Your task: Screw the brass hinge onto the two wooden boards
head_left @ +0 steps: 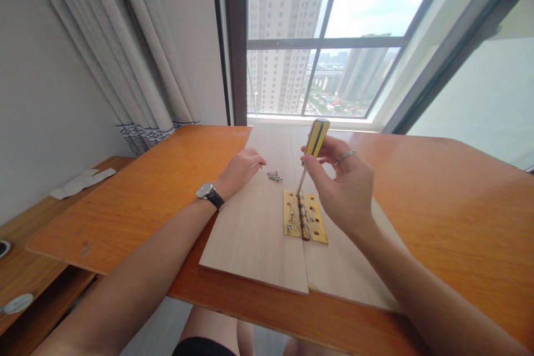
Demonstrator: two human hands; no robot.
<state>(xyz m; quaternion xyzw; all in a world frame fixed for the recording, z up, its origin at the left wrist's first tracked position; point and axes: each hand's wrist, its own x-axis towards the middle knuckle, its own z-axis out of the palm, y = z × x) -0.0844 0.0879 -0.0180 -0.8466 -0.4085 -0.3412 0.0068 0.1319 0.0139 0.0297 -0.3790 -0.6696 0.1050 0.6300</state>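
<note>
Hinge [304, 217] brass-yellow, dark-stained down the middle. Right hand [349, 184] grips yellow-black screwdriver [317, 138]; left hand [241, 171] curled, hold unclear.

Yellow-blk screwdriver [316, 142] held tilted in R hand [348, 186], shaft pointed down at far end of brass hinge [306, 218], just below grip. Hinge laid across seam of 2 pale boards [258, 228]. Few screws [274, 177] left loose L of grip. Farther L, sm. dark item [261, 166] pinched by L hand [241, 172]; watch [205, 191] worn on that wrist.
</note>
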